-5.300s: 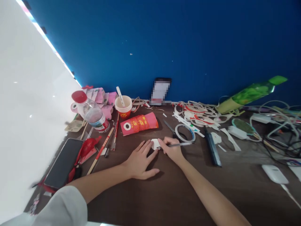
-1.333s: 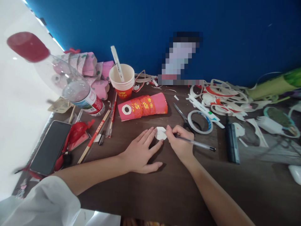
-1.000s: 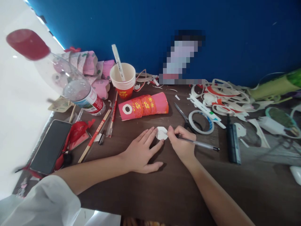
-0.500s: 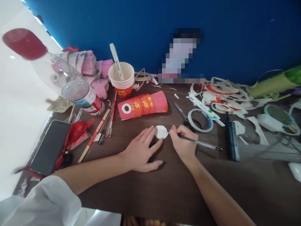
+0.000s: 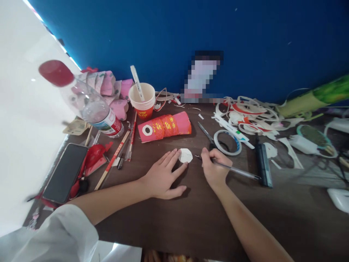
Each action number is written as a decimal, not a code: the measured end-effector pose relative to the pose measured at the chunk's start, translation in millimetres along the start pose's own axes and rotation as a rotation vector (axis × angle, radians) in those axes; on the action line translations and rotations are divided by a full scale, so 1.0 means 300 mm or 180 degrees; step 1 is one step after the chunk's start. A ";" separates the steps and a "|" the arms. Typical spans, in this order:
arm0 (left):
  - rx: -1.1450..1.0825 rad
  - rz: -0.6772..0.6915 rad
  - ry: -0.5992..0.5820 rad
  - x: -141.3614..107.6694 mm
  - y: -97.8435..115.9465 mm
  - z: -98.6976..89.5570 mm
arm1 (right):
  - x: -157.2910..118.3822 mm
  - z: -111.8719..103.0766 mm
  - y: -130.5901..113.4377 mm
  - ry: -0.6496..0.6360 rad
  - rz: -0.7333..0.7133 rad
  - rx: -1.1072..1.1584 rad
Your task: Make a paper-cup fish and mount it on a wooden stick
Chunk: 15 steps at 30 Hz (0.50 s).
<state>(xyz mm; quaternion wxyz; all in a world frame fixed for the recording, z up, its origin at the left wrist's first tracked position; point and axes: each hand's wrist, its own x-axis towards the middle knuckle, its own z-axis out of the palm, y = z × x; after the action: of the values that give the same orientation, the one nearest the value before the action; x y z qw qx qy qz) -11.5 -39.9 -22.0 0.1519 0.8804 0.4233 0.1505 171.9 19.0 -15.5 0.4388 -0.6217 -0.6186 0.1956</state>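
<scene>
A small white paper piece (image 5: 185, 155) with a thin drawn line lies on the dark table (image 5: 169, 225). Flat beside it, fingers spread, my left hand (image 5: 165, 176) touches its left and lower edge with the fingertips. My right hand (image 5: 216, 169) grips a clear pen (image 5: 241, 172), whose tip is just right of the paper, apart from it. Behind the paper lies a red and pink paper roll (image 5: 165, 127) with a white and black eye. Scissors (image 5: 205, 132) and a tape roll (image 5: 227, 142) lie beyond my right hand.
At the left are a phone (image 5: 65, 173), chopsticks (image 5: 112, 160) and a bottle (image 5: 102, 116). Stacked paper cups (image 5: 141, 100) hold a marker. Paper scraps (image 5: 251, 112) pile up at the back right, near a dark blue pen-like tool (image 5: 264, 165). A blue partition (image 5: 158, 36) stands behind.
My right hand has drawn the pen tip off the paper, slightly to the right. My left hand stays on the paper's edge. The camera view has shifted a little.
</scene>
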 end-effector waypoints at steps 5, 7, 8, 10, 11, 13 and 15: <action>0.0040 0.0046 0.0006 -0.001 -0.001 -0.001 | 0.022 0.005 -0.022 -0.0616 -0.0002 0.0365; 0.0038 0.0067 0.0010 -0.001 -0.001 0.001 | 0.027 0.013 -0.030 -0.0902 -0.0130 0.0363; 0.0032 0.0068 0.0016 -0.001 -0.002 0.003 | 0.028 0.017 -0.032 -0.0955 -0.0160 0.0356; 0.0013 0.0055 0.0029 -0.002 -0.002 0.006 | 0.028 0.025 -0.032 -0.0946 -0.0169 0.0324; 0.0000 0.0052 0.0028 -0.002 -0.002 0.006 | 0.028 0.029 -0.029 -0.0927 -0.0169 0.0291; -0.0029 0.0056 0.0008 -0.002 -0.002 0.007 | 0.028 0.033 -0.023 -0.0913 -0.0161 0.0225; -0.0060 0.0061 -0.0003 -0.001 -0.001 0.007 | 0.028 0.035 -0.017 -0.0934 -0.0157 0.0177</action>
<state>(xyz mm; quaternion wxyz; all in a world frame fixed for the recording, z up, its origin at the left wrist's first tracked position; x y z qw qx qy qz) -11.1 -40.2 -24.1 0.1589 0.8830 0.4133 0.1555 161.9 29.4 -14.6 0.3655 -0.5587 -0.6855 0.2906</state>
